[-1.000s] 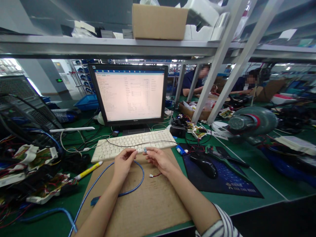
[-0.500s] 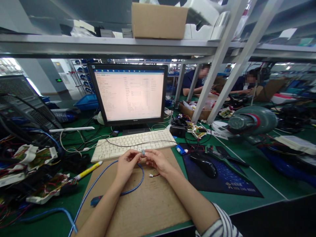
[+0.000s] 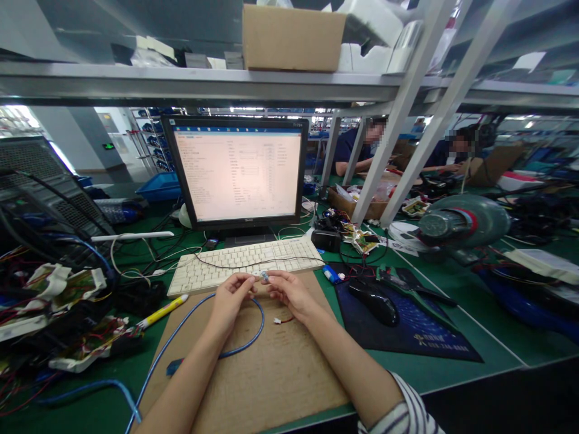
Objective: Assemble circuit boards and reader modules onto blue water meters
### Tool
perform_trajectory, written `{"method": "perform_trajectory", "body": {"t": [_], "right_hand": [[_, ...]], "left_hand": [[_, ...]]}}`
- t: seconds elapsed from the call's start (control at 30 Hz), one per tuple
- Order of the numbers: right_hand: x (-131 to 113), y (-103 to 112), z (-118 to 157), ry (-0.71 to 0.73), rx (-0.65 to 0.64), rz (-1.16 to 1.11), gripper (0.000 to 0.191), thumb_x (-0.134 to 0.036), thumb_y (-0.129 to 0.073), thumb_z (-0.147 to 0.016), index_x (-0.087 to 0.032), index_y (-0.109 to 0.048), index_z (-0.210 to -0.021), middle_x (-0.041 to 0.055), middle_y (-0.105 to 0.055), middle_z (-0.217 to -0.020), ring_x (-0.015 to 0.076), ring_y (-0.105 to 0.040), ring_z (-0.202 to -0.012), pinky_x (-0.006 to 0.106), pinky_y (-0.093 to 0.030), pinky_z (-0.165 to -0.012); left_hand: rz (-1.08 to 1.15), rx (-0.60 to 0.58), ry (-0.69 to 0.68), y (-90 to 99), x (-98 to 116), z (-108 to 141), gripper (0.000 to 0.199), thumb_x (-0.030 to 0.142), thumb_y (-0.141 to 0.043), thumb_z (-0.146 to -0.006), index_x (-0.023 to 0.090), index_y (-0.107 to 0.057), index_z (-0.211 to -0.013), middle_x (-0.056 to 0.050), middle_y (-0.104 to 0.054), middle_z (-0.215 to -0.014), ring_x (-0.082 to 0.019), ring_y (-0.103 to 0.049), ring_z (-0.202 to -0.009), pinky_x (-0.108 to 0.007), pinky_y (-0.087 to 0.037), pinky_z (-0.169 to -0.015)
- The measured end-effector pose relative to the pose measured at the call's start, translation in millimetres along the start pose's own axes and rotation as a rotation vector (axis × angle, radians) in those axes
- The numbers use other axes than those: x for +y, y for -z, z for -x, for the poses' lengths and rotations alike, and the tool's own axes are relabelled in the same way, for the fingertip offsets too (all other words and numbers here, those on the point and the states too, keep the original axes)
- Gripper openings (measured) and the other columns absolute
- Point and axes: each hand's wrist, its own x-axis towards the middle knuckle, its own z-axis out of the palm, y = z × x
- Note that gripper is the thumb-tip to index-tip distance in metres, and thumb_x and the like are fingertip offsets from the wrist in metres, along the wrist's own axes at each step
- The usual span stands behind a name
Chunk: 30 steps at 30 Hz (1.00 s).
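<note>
I have the right hand [image 3: 292, 294] pinched at thumb and fingertips on a small blue piece [image 3: 265, 275], raised over the near edge of the keyboard [image 3: 246, 264] as my view has it. The left hand [image 3: 230, 298] is curled with its fingertips just beside that piece; I cannot tell whether they are clamped on anything.

Taking the piece as my clock centre, the lit monitor [image 3: 239, 175] stands at 12, beyond the keyboard. A white plug [image 3: 277, 321] on a red lead lies at 5, on the cardboard [image 3: 266, 386] that stretches below at 6. A blue cable [image 3: 263, 319] loops over it, passing beneath the left forearm. At 9 I see a yellow tube [image 3: 165, 310], and at 3 a black mouse [image 3: 373, 301] on its mat [image 3: 362, 337].
</note>
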Motion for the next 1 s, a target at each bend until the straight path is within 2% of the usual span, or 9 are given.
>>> {"method": "perform_trajectory", "body": {"t": [0.1, 0.3, 0.53, 0.77, 0.87, 1.0], "right_hand": [[-1, 1, -1, 0.01, 0.023, -0.005, 0.034, -0.029, -0.078, -0.048, -0.014, -0.068, -0.076, 0.0023, -0.066, -0.069, 0.009, -0.056, -0.058, 0.021, -0.041, -0.055], [-4, 5, -3, 0.018, 0.081, -0.028, 0.033, -0.031, -0.078, -0.047, -0.014, -0.07, -0.075, 0.0015, -0.066, -0.069, 0.008, -0.057, -0.059, 0.019, -0.04, -0.054], [-3, 8, -7, 0.026, 0.118, -0.079, 0.035, -0.032, -0.079, -0.044, -0.015, -0.069, -0.073, 0.0001, -0.066, -0.067, 0.0066, -0.056, -0.056, 0.017, -0.04, -0.052], [-3, 9, -8, 0.04, 0.125, -0.104, 0.035, -0.03, -0.079, -0.045, -0.014, -0.069, -0.075, 0.0004, -0.067, -0.07, 0.0067, -0.057, -0.057, 0.017, -0.041, -0.053], [-3, 10, -7, 0.036, 0.124, -0.115, 0.034, -0.03, -0.079, -0.047, -0.014, -0.069, -0.076, 0.0014, -0.067, -0.071, 0.0067, -0.057, -0.058, 0.017, -0.042, -0.054], [-3, 9, -7, 0.026, 0.126, -0.133, 0.034, -0.03, -0.079, -0.048, -0.014, -0.069, -0.075, 0.0019, -0.067, -0.071, 0.0064, -0.057, -0.058, 0.016, -0.042, -0.053]], "left_hand": [[0.098, -0.009, 0.056, 0.2, -3, -1, 0.027, 0.036, -0.07, -0.061, 0.014, -0.059, -0.072, -0.001, -0.061, -0.065, -0.008, -0.051, -0.054, -0.018, -0.041, -0.052], [0.108, -0.029, 0.065, 3.8, -9, -4, 0.028, 0.032, -0.067, -0.065, 0.016, -0.056, -0.084, 0.006, -0.05, -0.055, -0.004, -0.039, -0.043, -0.015, -0.028, -0.043], [0.072, -0.15, 0.105, 5.5, -12, -4, 0.032, 0.032, -0.066, -0.064, 0.016, -0.052, -0.087, 0.006, -0.049, -0.054, -0.005, -0.039, -0.044, -0.015, -0.028, -0.043], [0.045, -0.263, 0.197, 2.6, -5, -1, 0.04, 0.038, -0.067, -0.066, 0.013, -0.053, -0.094, 0.002, -0.058, -0.058, -0.004, -0.04, -0.042, -0.015, -0.028, -0.043], [0.009, -0.208, 0.19, 1.0, -3, 0, 0.041, 0.04, -0.07, -0.063, 0.012, -0.056, -0.09, -0.002, -0.062, -0.059, -0.004, -0.042, -0.042, -0.015, -0.028, -0.043], [0.066, -0.093, 0.147, 1.6, -6, -2, 0.041, 0.04, -0.074, -0.059, 0.013, -0.058, -0.086, -0.005, -0.066, -0.07, -0.007, -0.051, -0.048, -0.017, -0.037, -0.046]]}}
